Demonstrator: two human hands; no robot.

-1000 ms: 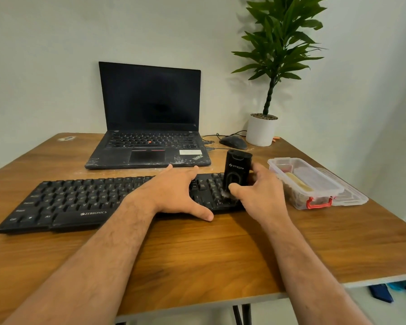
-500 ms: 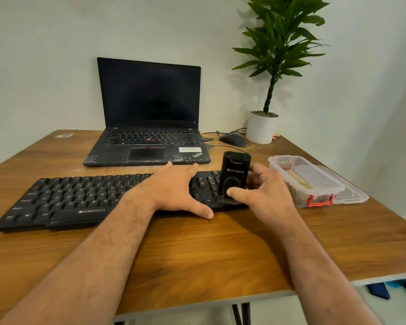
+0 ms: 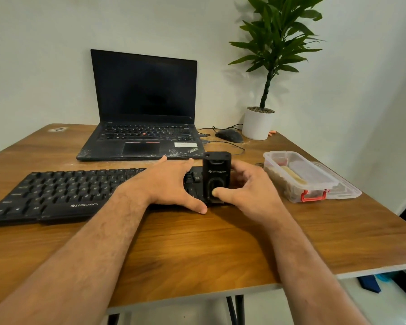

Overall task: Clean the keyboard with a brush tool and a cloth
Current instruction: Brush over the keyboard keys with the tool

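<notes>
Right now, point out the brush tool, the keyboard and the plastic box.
brush tool [image 3: 216, 171]: head view, front face by the logo.
keyboard [image 3: 63, 191]: head view, left key field.
plastic box [image 3: 313, 197]: head view, red front latch.

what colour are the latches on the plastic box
Red; the latch on the clear box shows in the head view.

on my feed i can read "zebronics" in white print on the front lip of the black keyboard [image 3: 56, 193], at about 8 o'clock from frame centre. the laptop [image 3: 141, 127] carries a slanted "thinkpad" mark on the right corner of its palm rest, around 12 o'clock; beside that sits a white sticker [image 3: 185, 144] whose print is too small for me to read. the black brush tool [image 3: 217, 174], at 2 o'clock, has a pale logo and a blurred word i cannot make out. key legends are illegible.
</notes>
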